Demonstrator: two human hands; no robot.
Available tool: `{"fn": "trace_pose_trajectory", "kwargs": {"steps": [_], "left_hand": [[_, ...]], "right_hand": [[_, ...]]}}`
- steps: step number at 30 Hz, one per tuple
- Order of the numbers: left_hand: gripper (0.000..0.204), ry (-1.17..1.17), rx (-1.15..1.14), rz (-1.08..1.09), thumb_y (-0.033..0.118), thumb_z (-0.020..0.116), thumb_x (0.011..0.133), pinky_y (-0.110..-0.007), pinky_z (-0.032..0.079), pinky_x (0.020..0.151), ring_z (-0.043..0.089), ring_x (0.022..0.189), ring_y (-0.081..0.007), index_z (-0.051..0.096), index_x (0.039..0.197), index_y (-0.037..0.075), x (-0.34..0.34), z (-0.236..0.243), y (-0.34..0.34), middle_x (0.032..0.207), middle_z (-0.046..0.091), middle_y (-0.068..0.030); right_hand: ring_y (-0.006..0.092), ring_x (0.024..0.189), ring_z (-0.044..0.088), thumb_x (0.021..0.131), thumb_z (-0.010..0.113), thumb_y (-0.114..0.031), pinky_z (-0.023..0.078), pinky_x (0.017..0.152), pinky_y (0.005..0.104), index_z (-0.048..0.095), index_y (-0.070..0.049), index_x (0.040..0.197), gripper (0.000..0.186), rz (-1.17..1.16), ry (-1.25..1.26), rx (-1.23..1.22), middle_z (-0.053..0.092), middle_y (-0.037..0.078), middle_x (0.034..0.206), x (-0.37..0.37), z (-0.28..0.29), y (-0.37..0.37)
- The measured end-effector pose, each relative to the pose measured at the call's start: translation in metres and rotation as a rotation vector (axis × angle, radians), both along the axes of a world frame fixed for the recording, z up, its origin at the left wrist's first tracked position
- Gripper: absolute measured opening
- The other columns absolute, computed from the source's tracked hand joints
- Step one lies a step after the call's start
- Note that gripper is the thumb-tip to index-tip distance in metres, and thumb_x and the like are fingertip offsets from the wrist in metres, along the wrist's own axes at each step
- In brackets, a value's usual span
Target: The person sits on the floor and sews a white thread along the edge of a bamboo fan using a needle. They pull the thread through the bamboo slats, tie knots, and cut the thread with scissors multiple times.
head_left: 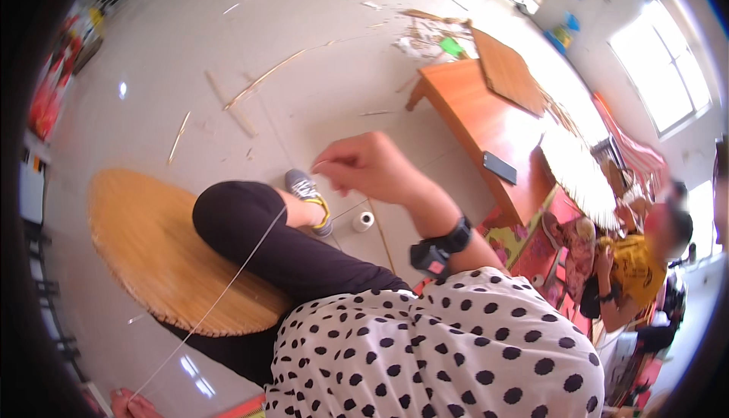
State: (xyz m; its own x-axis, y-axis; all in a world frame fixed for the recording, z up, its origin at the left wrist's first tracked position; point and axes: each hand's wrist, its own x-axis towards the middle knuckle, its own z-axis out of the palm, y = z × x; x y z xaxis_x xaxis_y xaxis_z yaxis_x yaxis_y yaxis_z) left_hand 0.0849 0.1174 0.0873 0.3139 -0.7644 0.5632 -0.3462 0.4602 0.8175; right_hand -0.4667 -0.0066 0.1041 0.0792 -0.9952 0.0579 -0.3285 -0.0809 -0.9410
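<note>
A thin white thread (220, 296) stretches taut and slanting across my lap. Its lower end meets my left hand (135, 404), partly cut off at the bottom left, with fingers closed on the thread. The upper end lines up with the pinched fingertips of my right hand (368, 166), raised above the floor; the last stretch is hard to see against the tiles. Under the thread, a round tan disc of narrow strips (175, 243), with a stitched-looking rim, leans by my dark-trousered leg (258, 236). Beyond my knee stands a spool of white thread (363, 221).
A low wooden table (474, 126) at the right carries a phone (500, 167) and a brown board (507, 72). Thin strips (266, 76) lie scattered over the tiled floor. Another person in a yellow top (634, 270) sits at the far right beside a pale strip panel (581, 179).
</note>
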Motion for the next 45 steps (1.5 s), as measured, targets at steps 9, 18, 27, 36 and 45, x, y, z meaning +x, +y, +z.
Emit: {"fn": "trace_pose_trajectory", "kwargs": {"steps": [9,18,27,36,45], "left_hand": [[0.009,-0.237,0.019,-0.165,0.004,0.055,0.094,-0.023,0.042,0.064,0.046,0.064,-0.0124,0.058,0.101,-0.001,-0.014,0.024,-0.043,0.106,0.056,-0.0135],[0.015,-0.296,0.050,-0.223,-0.005,0.048,0.094,-0.030,0.046,0.086,0.041,0.061,-0.0094,0.059,0.104,-0.001,-0.024,0.043,-0.037,0.099,0.055,-0.0115],[0.010,-0.247,-0.017,-0.015,0.004,0.058,0.091,-0.031,0.045,0.063,0.044,0.059,-0.0145,0.060,0.099,-0.002,-0.070,0.047,-0.064,0.085,0.055,-0.0113],[0.033,-0.451,-0.119,-0.258,0.024,0.076,0.086,-0.030,0.043,0.043,0.051,0.056,-0.0217,0.060,0.088,-0.005,-0.136,0.083,-0.071,0.075,0.056,-0.0134],[0.035,-0.580,-0.089,-0.419,0.027,0.076,0.086,-0.030,0.044,0.045,0.051,0.056,-0.0223,0.062,0.086,-0.005,-0.193,0.106,-0.090,0.073,0.055,-0.0146]], "right_hand": [[0.0388,0.134,0.041,0.067,0.083,-0.014,0.044,0.105,0.0455,0.039,-0.020,0.144,0.088,-0.146,0.786,0.193,0.028,0.019,0.153,-0.033,-0.082,0.010],[0.0346,0.122,0.051,0.075,0.073,-0.017,0.045,0.101,0.0430,0.059,-0.010,0.123,0.051,-0.740,0.647,0.438,0.054,0.017,0.131,-0.130,-0.269,0.048],[0.0368,0.102,0.064,0.077,0.063,-0.012,0.052,0.091,0.0440,0.064,-0.011,0.120,0.043,-0.337,0.594,0.609,0.068,0.019,0.105,-0.099,-0.371,0.127],[0.0318,0.094,0.067,0.078,0.071,-0.018,0.054,0.084,0.0406,0.066,-0.008,0.110,0.034,-0.438,0.348,0.556,0.070,0.013,0.099,-0.059,-0.381,0.121],[0.0357,0.096,0.066,0.073,0.066,-0.017,0.053,0.088,0.0420,0.073,-0.005,0.096,0.026,-0.562,0.256,0.697,0.070,0.019,0.098,-0.058,-0.419,0.192]]}}
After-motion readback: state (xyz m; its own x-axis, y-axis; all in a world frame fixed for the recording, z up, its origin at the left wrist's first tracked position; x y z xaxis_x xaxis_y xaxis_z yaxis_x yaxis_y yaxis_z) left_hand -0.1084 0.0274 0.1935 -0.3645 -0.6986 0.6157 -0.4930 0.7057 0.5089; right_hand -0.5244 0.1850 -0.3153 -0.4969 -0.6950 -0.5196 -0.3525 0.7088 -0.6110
